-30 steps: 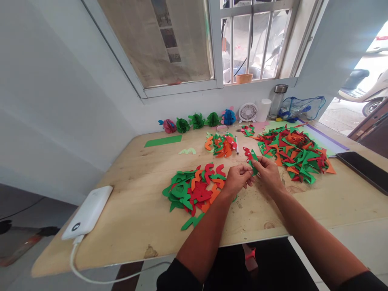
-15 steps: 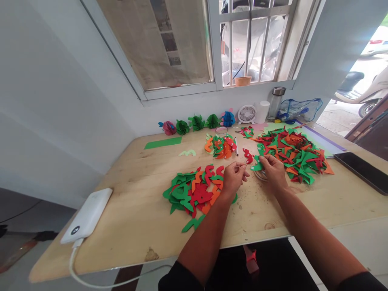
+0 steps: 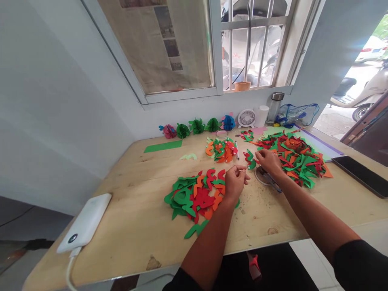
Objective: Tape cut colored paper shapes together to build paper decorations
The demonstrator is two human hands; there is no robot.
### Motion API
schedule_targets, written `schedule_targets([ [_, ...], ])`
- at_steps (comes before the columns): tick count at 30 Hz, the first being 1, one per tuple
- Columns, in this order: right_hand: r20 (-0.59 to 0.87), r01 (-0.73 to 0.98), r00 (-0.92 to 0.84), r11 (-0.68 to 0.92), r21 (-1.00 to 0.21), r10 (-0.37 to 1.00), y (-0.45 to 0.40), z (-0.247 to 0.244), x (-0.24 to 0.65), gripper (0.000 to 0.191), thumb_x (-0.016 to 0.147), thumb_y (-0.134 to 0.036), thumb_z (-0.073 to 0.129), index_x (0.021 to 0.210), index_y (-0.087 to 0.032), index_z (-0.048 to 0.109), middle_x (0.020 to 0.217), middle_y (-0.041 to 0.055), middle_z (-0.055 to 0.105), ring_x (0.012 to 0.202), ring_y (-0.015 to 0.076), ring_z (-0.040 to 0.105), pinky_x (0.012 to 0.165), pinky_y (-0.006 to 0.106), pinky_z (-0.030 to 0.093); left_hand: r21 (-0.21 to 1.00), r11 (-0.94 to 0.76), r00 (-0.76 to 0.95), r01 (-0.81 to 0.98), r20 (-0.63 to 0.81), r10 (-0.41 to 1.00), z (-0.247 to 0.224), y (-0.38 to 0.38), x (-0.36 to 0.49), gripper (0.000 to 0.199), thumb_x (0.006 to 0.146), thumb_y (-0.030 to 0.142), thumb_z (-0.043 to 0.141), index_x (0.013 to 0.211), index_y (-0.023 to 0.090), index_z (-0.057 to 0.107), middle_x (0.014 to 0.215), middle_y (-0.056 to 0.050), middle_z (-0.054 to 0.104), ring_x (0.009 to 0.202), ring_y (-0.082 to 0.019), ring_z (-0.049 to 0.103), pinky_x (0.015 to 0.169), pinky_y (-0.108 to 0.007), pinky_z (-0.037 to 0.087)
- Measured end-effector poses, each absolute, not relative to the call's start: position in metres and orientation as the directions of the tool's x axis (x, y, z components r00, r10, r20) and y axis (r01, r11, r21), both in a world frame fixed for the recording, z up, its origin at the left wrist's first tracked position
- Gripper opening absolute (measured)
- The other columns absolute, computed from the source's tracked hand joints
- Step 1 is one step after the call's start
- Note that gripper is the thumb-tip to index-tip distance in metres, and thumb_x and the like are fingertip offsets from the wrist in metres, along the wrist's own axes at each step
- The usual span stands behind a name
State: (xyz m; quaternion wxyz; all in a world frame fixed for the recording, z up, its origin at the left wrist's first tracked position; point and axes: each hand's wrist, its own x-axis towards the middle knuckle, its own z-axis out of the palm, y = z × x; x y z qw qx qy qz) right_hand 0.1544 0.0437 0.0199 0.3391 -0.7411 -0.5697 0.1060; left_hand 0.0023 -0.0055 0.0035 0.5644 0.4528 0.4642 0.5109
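My left hand (image 3: 237, 182) is beside the near pile of red, green and orange cut paper shapes (image 3: 194, 196), its fingers pinched together on something too small to make out. Over the table, my right hand (image 3: 269, 161) has its fingers closed near a green piece with white marks (image 3: 250, 159); whether it grips anything is hidden. That green piece lies partly over a red one. Below my right hand is a round roll (image 3: 262, 176) with a dark tool beside it, partly covered by my forearm.
A large heap of paper scraps (image 3: 298, 157) lies at the right, by a black phone (image 3: 362, 176). Farther back are a smaller pile (image 3: 222, 149), a pen (image 3: 237, 150), paper ornaments (image 3: 197, 126) and a small fan (image 3: 247, 118). A white power bank (image 3: 85, 222) rests at the left.
The green piece that my right hand held now lies on the red one. My right hand has moved slightly left and up, off it. The view has shifted slightly.
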Motion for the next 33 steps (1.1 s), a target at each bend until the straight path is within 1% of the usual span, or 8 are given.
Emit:
schedule_targets([
  [1,0.244,0.803,0.350,-0.156,-0.575,0.904,0.045,0.018,0.156,0.027,0.079,-0.037,0.048,0.076,-0.019,0.067,0.072,0.0059,0.066,0.068,0.0187,0.056,0.057,0.028,0.031,0.986,0.065,0.040,-0.153,-0.060,0.997,0.003,-0.006,0.003,0.011,0.074,0.018,0.053,0.082,0.014,0.060,0.052,0.002,0.060,0.037,-0.005,0.047,0.042,-0.016,0.035],
  [3,0.257,0.828,0.337,-0.155,-0.539,0.906,0.044,0.014,0.158,0.028,0.080,-0.036,0.046,0.081,-0.019,0.068,0.078,0.0071,0.069,0.073,0.0199,0.058,0.059,0.028,0.033,0.989,0.061,0.038,-0.137,-0.057,0.998,0.003,-0.007,0.005,0.011,0.074,0.018,0.053,0.082,0.014,0.060,0.051,0.002,0.059,0.038,-0.005,0.047,0.042,-0.016,0.035],
  [8,0.352,0.840,0.244,-0.016,-0.543,0.904,0.031,0.007,0.152,0.029,0.081,-0.037,0.045,0.081,-0.020,0.069,0.082,0.0067,0.070,0.075,0.0199,0.060,0.063,0.028,0.037,0.992,0.066,0.078,-0.104,-0.058,0.995,0.002,-0.008,0.009,0.009,0.075,0.020,0.054,0.079,0.016,0.060,0.050,0.002,0.059,0.040,-0.006,0.049,0.043,-0.016,0.038],
  [13,0.437,0.872,0.182,0.061,-0.485,0.881,0.031,0.002,0.149,0.028,0.081,-0.033,0.044,0.078,-0.019,0.068,0.083,0.0079,0.070,0.078,0.0220,0.060,0.069,0.031,0.038,0.993,0.055,0.066,-0.104,-0.049,0.997,-0.001,-0.005,0.007,0.011,0.076,0.023,0.055,0.080,0.015,0.061,0.054,0.001,0.060,0.041,-0.006,0.049,0.042,-0.016,0.037],
  [17,0.441,0.878,0.225,0.016,-0.479,0.869,0.035,0.001,0.162,0.029,0.080,-0.034,0.044,0.081,-0.018,0.069,0.080,0.0091,0.070,0.078,0.0230,0.060,0.067,0.031,0.038,0.995,0.032,0.039,-0.090,-0.029,0.999,0.000,-0.004,0.004,0.010,0.076,0.021,0.053,0.079,0.015,0.061,0.053,0.002,0.059,0.041,-0.006,0.048,0.043,-0.017,0.036],
  [22,0.426,0.878,0.303,-0.076,-0.473,0.852,0.036,0.006,0.177,0.030,0.081,-0.035,0.044,0.085,-0.019,0.069,0.080,0.0089,0.070,0.076,0.0231,0.060,0.065,0.031,0.036,0.999,-0.006,-0.002,-0.042,0.006,1.000,0.004,-0.004,0.001,0.012,0.076,0.020,0.052,0.081,0.015,0.061,0.056,0.001,0.060,0.042,-0.006,0.048,0.047,-0.018,0.039],
  [29,0.384,0.936,0.179,-0.036,-0.351,0.906,0.036,0.004,0.177,0.029,0.083,-0.035,0.044,0.084,-0.020,0.070,0.077,0.0089,0.069,0.079,0.0244,0.059,0.068,0.033,0.034,0.999,-0.047,-0.032,0.011,0.047,0.998,0.005,-0.003,0.002,0.013,0.077,0.024,0.053,0.080,0.015,0.061,0.056,0.001,0.059,0.044,-0.007,0.049,0.047,-0.018,0.040],
  [33,0.386,0.951,0.153,-0.029,-0.307,0.910,0.035,0.004,0.176,0.029,0.083,-0.034,0.044,0.084,-0.020,0.070,0.078,0.0099,0.068,0.079,0.0254,0.059,0.069,0.034,0.034,0.998,-0.069,-0.088,0.011,0.070,0.994,0.022,0.004,-0.015,0.016,0.077,0.030,0.055,0.079,0.016,0.061,0.057,0.001,0.060,0.044,-0.007,0.050,0.048,-0.019,0.042],
])
